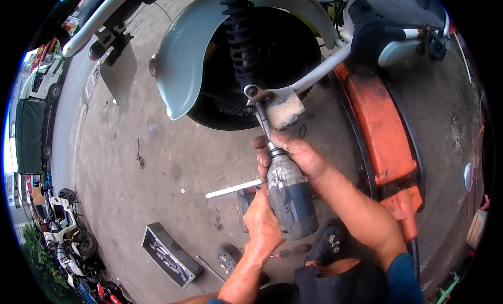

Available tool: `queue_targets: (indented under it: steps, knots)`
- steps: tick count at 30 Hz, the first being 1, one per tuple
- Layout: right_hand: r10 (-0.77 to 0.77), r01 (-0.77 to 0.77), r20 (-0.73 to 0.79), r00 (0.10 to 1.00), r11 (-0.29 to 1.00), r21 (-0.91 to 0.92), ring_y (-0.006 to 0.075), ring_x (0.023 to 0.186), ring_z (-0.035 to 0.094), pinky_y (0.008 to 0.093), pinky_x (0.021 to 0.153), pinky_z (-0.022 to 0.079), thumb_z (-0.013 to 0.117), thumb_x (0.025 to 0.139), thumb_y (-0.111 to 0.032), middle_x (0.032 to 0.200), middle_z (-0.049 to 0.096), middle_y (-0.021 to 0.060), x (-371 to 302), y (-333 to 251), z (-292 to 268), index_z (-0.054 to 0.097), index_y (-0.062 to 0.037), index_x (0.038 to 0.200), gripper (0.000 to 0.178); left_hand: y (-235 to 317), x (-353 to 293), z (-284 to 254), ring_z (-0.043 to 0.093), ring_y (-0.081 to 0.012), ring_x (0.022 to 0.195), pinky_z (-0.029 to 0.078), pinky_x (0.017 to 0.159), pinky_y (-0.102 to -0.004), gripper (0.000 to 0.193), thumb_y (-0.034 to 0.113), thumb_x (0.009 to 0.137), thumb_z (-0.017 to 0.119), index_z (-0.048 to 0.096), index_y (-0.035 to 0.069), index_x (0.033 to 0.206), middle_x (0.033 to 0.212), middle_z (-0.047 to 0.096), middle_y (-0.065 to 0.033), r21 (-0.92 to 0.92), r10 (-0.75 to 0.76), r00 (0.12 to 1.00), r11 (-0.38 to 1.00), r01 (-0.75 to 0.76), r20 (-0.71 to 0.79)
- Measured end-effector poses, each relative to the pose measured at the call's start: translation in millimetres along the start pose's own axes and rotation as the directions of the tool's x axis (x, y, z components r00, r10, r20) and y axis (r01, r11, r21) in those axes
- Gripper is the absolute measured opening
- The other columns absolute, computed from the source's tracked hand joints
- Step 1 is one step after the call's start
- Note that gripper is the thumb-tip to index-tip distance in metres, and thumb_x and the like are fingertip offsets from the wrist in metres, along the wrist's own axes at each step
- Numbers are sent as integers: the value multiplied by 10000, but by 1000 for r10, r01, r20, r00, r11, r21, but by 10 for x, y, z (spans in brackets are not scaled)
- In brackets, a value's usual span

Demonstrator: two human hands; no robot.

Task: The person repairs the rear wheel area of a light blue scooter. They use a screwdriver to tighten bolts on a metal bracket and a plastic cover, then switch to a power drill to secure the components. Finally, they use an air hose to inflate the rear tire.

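Note:
My left hand (262, 220) is closed round the handle of a cordless impact wrench (298, 207) with a grey nose and a dark blue body. My right hand (304, 157) wraps round the socket extension (265, 127) just ahead of the wrench's nose, thumb on top. The far end of the extension meets the lower mount (253, 93) of a black coil-spring shock absorber (240, 42); the fastener itself is hidden. Right beside it, a pale block (285, 111) sits under the light-coloured frame arm (325, 68).
A wheel (277, 57) under a pale grey fender (181, 68) stands ahead. An orange floor jack (380, 128) lies at right. On the ground are a metal tool tray (170, 257), a white rod (230, 188) and a screwdriver (293, 250). Parked motorcycles (68, 236) line the left.

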State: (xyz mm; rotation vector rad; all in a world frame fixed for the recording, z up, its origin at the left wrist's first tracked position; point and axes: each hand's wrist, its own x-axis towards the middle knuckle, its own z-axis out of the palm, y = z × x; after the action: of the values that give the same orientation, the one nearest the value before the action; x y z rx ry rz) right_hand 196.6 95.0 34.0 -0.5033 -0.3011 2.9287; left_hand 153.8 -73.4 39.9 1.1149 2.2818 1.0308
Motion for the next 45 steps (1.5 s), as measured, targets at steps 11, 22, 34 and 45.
queue_targets:
  steps: [11,22,34,45]
  knots:
    - [10,-13,-34,999,997,-70,263,711,647,384,687,554,465,1001,-391,786,640,117,4,-100,78,564,16,1103,430,147,16,101,677,-266,744,531,650,-346,415,116,747,764,552,16,1089,863,668,-130,-271,-7,1000,962,14,27]
    - [-36,29,-87,996,996,-80,250,694,684,340,631,561,540,980,-342,800,663,161,-181,-33,246,567,12,1042,360,-49,-199,124,608,-129,673,514,579,-258,174,154,943,558,589,10,1035,828,635,-61,-476,-50,995,875,84,84]
    - [-49,45,-122,991,998,-37,261,732,684,351,666,565,493,999,-387,833,663,171,-157,-150,225,549,27,1093,429,-11,-77,144,620,-146,661,518,558,-278,105,71,897,590,628,16,978,808,634,-46,-485,-168,969,842,237,182]
    - [-57,48,-68,996,991,-123,294,790,686,374,717,568,424,1017,-405,873,659,173,-68,-19,230,519,34,1173,476,-128,-179,70,578,-209,686,511,593,-321,371,409,955,445,554,55,979,814,577,-92,-575,-364,852,630,522,375]
